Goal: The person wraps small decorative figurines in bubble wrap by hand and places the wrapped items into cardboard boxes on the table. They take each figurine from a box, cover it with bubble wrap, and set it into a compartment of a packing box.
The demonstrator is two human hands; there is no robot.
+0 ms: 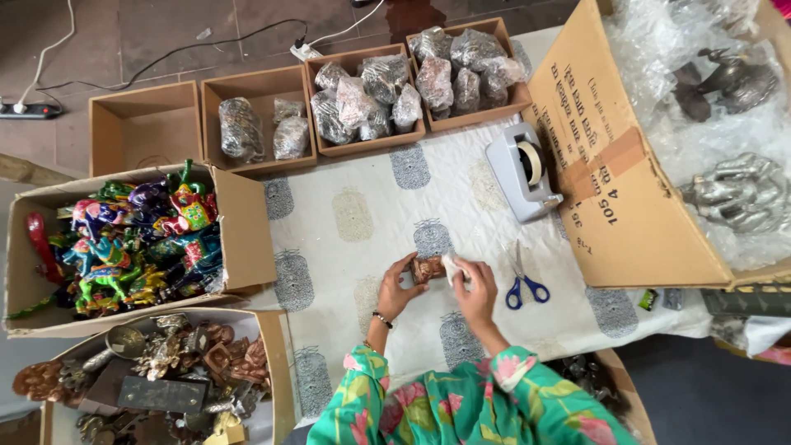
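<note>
- Hands first: my left hand [399, 287] and right hand [476, 290] pinch a small brown figurine [428, 269] from both sides, over the patterned cloth [354, 239].
- Blue-handled scissors [521, 280] lie just right.
- Tape dispenser [524, 170] sits farther right.
- Bagged pieces fill the far boxes [371, 99].

Green sleeves [461, 408] patterned with pink flowers; a dark beaded bracelet [381, 319] circles the left wrist.

Four small brown boxes [362, 95] sit in a row at twelve o'clock, three holding clear-wrapped bundles [367, 99]. A big brown carton [614, 156] lies at two o'clock. Two brown cartons [239, 231] sit at nine o'clock.
</note>
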